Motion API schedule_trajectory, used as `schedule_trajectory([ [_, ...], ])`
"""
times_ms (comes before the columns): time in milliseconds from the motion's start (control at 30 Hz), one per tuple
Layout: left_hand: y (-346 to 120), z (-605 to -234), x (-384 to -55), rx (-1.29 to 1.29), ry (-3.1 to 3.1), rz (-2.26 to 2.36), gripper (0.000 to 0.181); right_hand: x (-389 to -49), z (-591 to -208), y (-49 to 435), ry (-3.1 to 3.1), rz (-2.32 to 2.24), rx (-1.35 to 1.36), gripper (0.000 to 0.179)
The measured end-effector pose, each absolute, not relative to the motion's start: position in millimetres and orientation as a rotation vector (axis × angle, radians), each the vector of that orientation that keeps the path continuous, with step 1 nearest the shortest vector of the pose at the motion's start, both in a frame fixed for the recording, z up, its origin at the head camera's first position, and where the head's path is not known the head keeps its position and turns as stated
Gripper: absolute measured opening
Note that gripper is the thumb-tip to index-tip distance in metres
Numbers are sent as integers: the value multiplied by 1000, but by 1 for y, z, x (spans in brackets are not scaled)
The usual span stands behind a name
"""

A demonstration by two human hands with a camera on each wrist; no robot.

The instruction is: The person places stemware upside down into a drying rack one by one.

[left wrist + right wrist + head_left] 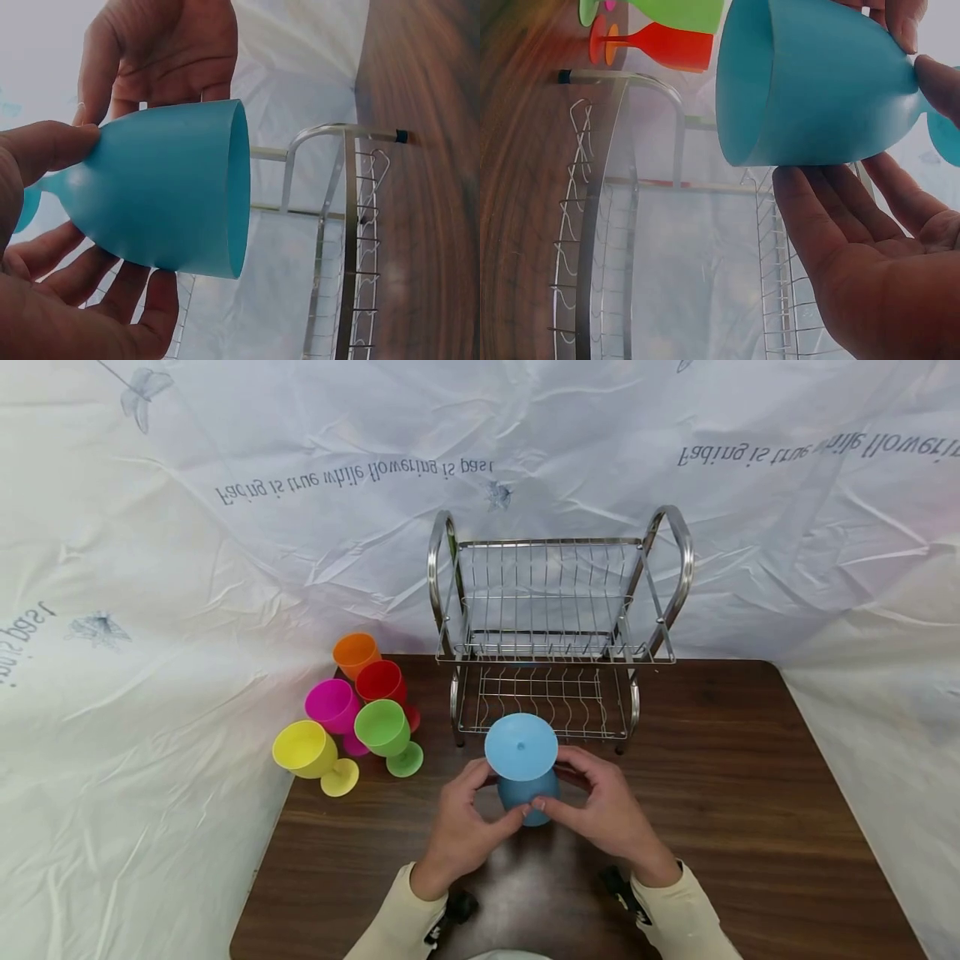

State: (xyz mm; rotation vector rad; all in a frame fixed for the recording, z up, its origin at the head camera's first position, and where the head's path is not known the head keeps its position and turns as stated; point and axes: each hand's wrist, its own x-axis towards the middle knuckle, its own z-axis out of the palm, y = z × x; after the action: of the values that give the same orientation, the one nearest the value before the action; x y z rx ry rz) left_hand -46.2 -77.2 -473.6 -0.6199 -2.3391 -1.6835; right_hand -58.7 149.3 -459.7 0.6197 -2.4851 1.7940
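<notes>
Both hands hold a blue plastic goblet (531,793) upside down, its round foot turned up and its rim facing the table. My left hand (465,822) grips the bowl from the left, and my right hand (611,810) grips it from the right. In the left wrist view the left thumb (56,150) presses near the stem while the other fingers curl under the goblet's bowl (165,187). The right wrist view shows the right fingers (810,210) along the bowl's side. The goblet's rim is apart from the tabletop.
A two-tier metal dish rack (543,647) stands at the table's back, just beyond the goblet. At the left stand yellow (303,750), magenta (332,706), green (382,728), red (381,681) and orange (356,653) goblets, upright. White cloth (360,543) hangs around the brown table (750,793).
</notes>
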Motion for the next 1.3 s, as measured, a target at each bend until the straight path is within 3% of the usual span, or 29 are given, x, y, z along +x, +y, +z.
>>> schedule_trajectory([
  [233, -79, -473, -49, -731, -2336, -1640, 60, -59, -462, 151, -2508, 1804, 644, 65],
  [1300, -81, -461, -62, -875, -2318, -1670, 62, -64, -453, 168, -2465, 1767, 785, 68],
])
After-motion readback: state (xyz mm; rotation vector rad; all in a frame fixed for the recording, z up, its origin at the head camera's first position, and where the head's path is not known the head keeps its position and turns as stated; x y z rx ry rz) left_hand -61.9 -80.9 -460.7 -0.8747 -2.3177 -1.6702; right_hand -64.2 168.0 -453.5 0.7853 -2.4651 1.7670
